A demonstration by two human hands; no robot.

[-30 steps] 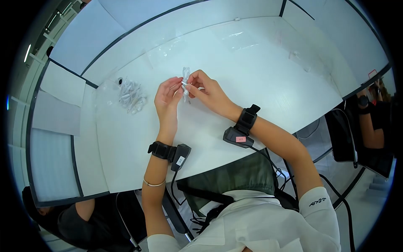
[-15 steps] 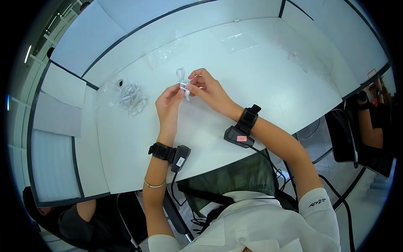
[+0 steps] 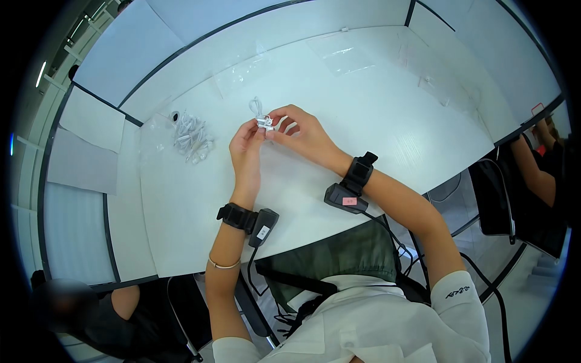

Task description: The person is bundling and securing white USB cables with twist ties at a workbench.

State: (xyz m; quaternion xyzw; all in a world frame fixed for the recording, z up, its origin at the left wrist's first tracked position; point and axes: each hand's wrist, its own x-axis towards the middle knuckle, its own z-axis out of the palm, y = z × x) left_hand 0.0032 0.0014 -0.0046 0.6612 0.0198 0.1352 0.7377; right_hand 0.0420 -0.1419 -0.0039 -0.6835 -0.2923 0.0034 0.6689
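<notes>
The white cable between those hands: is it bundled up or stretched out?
Bundled: the white cable is gathered between left hand and right hand, a loop sticking out beyond.

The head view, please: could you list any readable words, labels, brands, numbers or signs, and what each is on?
Nothing is legible.
Pink label on right wrist's black box: too small.
White label on left wrist's black box: too small.
Black lettering on right sleeve: unreadable.

One head-worn view, facing forward and down from above your shirt (image 3: 375, 323), wide and curved with dark corners, your left hand (image 3: 245, 144) and right hand (image 3: 305, 134) at middle range, the counter (image 3: 375, 130) beneath, the far panel (image 3: 302, 27) beyond
</notes>
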